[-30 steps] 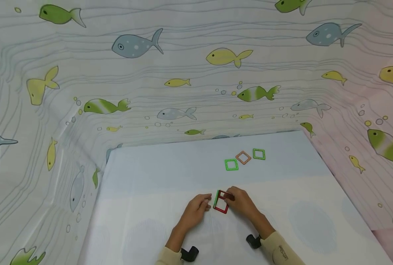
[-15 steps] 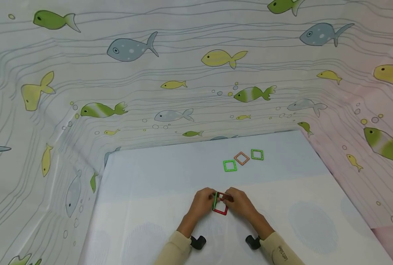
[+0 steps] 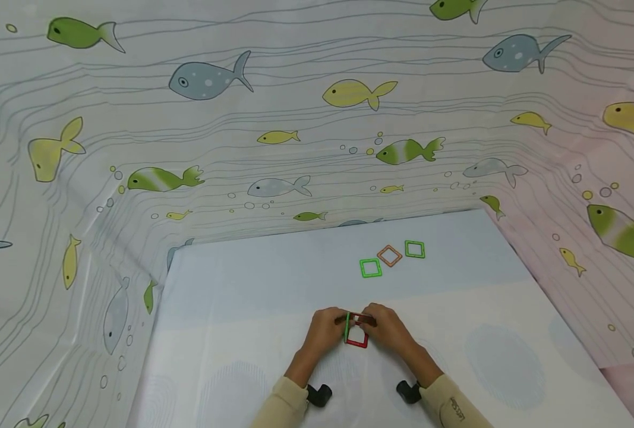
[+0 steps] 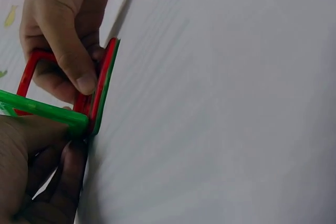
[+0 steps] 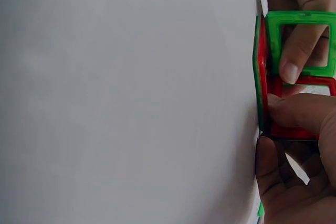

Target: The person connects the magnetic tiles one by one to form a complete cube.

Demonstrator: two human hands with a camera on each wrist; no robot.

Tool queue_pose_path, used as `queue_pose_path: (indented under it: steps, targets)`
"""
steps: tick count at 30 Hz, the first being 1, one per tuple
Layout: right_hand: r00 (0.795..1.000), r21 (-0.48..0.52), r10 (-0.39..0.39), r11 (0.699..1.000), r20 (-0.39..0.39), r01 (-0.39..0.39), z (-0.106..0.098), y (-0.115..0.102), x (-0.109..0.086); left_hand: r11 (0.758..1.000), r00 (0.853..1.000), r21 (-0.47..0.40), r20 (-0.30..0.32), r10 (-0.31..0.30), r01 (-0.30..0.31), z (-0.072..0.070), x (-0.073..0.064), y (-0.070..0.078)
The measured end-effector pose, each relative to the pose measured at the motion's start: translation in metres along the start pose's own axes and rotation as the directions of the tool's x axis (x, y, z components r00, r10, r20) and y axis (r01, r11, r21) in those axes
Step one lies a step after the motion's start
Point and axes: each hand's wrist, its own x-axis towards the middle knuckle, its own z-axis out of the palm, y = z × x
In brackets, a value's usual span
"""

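- We are viewing a pale cloth-covered table (image 3: 231, 297) that is filling the lower middle of the head view, with a fish-printed sheet (image 3: 284, 160) running behind it and along both sides.
- We are finding the left hand (image 3: 323, 330) just below the frame's centre; its thumb and fingers are closing narrowly on a green upright frame (image 4: 44, 110), the thumb crossing its opening in the right-wrist view.
- We are finding the right hand (image 3: 390, 328) just right of it; its fingers are holding a red upright frame (image 4: 26, 81), the thumb pressing down near its lower bar.
- We are observing a red flat square (image 3: 356, 343) lying between the hands, lower centre of the head view; a green layer (image 5: 256, 77) is showing along its underside at the right of the right-wrist view.
- We are noting the two upright pieces standing at the flat square's edges; whether every edge is touching, we are not able to tell behind the fingers.
- We are recording three loose pieces lying right of centre, above the hands: a bright green square (image 3: 371, 276), an orange square (image 3: 396, 250) turned cornerwise, and a darker green square (image 3: 415, 241).
- We are seeing beige sleeves (image 3: 281, 402) entering from the bottom edge.
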Motion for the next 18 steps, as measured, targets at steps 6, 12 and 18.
queue_pose_path:
  steps: [6,12,18]
  targets:
    - [1.000,0.006,0.009,1.000,0.001,-0.009,0.001,0.001,-0.001,1.000,1.000,0.002,-0.018,0.010,-0.010,0.004,-0.002,0.001]
    - [0.996,0.073,0.017,0.997,0.084,-0.023,-0.006,0.009,-0.002,1.000,0.999,-0.011,-0.031,0.010,-0.010,0.009,-0.003,-0.001]
    - [0.969,0.156,-0.091,0.986,0.230,0.056,-0.030,0.027,-0.001,0.999,0.999,-0.041,-0.042,-0.023,0.021,0.009,-0.004,0.001]
